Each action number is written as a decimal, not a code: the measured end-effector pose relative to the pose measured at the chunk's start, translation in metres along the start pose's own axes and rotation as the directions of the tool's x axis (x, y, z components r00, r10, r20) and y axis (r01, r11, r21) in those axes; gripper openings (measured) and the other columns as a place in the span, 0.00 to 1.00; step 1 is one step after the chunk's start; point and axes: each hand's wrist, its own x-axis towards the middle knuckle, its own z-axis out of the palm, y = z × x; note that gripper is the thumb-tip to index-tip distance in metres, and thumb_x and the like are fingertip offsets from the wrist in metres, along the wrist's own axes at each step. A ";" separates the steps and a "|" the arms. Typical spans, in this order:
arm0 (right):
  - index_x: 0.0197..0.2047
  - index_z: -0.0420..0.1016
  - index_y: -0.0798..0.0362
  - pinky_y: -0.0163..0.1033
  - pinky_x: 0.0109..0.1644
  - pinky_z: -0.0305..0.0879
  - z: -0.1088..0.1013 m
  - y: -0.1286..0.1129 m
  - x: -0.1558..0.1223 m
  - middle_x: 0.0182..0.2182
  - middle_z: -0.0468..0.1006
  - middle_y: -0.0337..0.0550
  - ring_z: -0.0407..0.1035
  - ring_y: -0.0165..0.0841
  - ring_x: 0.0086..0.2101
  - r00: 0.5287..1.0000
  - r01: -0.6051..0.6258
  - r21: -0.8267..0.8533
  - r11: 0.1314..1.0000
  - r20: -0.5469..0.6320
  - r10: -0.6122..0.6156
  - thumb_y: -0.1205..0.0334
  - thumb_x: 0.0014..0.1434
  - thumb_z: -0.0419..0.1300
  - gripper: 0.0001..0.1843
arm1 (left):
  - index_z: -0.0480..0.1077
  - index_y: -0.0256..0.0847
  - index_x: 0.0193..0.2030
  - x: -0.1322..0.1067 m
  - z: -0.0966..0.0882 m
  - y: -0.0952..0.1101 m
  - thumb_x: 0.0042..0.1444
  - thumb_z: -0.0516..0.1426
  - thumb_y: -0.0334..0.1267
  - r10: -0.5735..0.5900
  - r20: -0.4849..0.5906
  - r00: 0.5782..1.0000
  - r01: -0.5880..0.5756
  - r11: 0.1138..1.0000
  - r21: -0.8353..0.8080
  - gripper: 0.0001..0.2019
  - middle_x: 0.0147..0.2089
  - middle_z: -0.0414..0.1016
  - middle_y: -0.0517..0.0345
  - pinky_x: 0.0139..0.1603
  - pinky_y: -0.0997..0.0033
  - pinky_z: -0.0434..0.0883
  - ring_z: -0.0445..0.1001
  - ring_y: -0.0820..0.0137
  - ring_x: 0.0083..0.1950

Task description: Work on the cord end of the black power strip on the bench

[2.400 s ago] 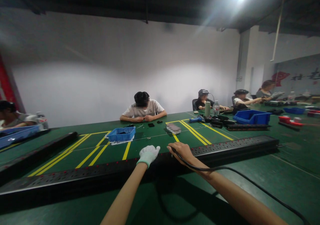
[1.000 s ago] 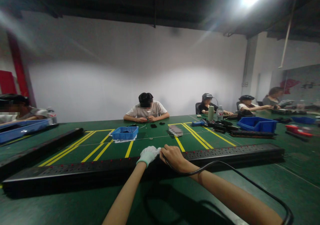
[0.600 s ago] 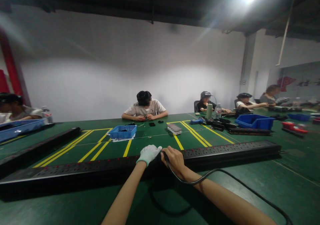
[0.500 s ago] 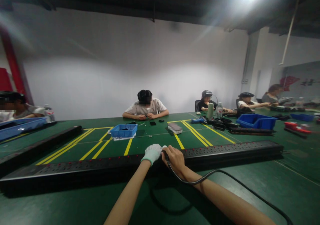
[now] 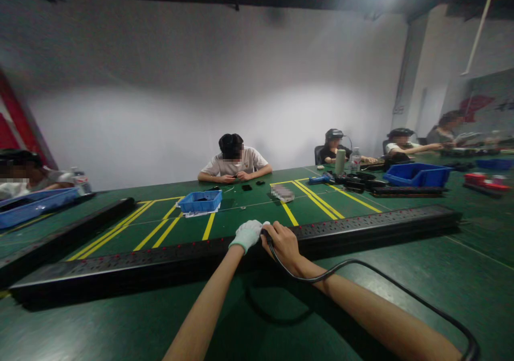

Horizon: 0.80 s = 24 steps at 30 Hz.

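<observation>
A long black power strip [image 5: 361,227] with a row of sockets and red switches lies across the green table [image 5: 401,275] in front of me. My left hand [image 5: 247,233], in a white glove, rests on the strip's top near its middle, fingers curled. My bare right hand [image 5: 281,241] is right beside it, closed on the end of a black cable [image 5: 361,267] at the strip. The cable loops back over my right forearm and off the lower right corner.
A second black strip [image 5: 68,232] lies at the left. A small blue tray [image 5: 199,201] sits beyond, among yellow floor-tape lines. Blue bins [image 5: 417,174], a bottle [image 5: 340,162] and black parts crowd the right. Several people sit at the far edge.
My hands have closed together on the strip's middle; the right hand slid left to meet the gloved one. The view has tilted down a little and the cable loop has shifted.
</observation>
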 end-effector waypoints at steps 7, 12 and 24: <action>0.44 0.69 0.49 0.35 0.39 0.54 -0.001 0.000 -0.001 0.35 0.68 0.42 0.62 0.32 0.33 1.000 0.004 0.004 1.000 0.010 -0.004 0.59 0.60 0.52 0.10 | 0.65 0.38 0.51 0.001 -0.001 -0.001 0.60 0.53 0.43 0.022 0.016 1.000 -0.022 1.000 0.005 0.15 0.51 0.67 0.51 0.47 0.57 0.70 0.70 0.66 0.48; 0.45 0.68 0.50 0.36 0.39 0.55 -0.001 0.001 -0.002 0.35 0.68 0.43 0.62 0.33 0.33 0.999 0.020 0.006 1.000 0.029 -0.020 0.58 0.59 0.53 0.11 | 0.65 0.38 0.51 0.001 -0.002 0.000 0.60 0.53 0.43 0.007 0.023 1.000 -0.007 1.000 -0.002 0.15 0.51 0.68 0.51 0.47 0.58 0.70 0.70 0.66 0.48; 0.45 0.66 0.51 0.37 0.40 0.55 -0.001 0.003 -0.003 0.36 0.66 0.43 0.60 0.34 0.33 0.997 0.011 0.062 0.998 0.070 -0.015 0.63 0.52 0.55 0.16 | 0.65 0.38 0.51 0.002 -0.002 0.000 0.60 0.53 0.43 -0.003 0.020 1.000 0.003 1.000 -0.018 0.15 0.50 0.68 0.51 0.46 0.58 0.70 0.70 0.66 0.47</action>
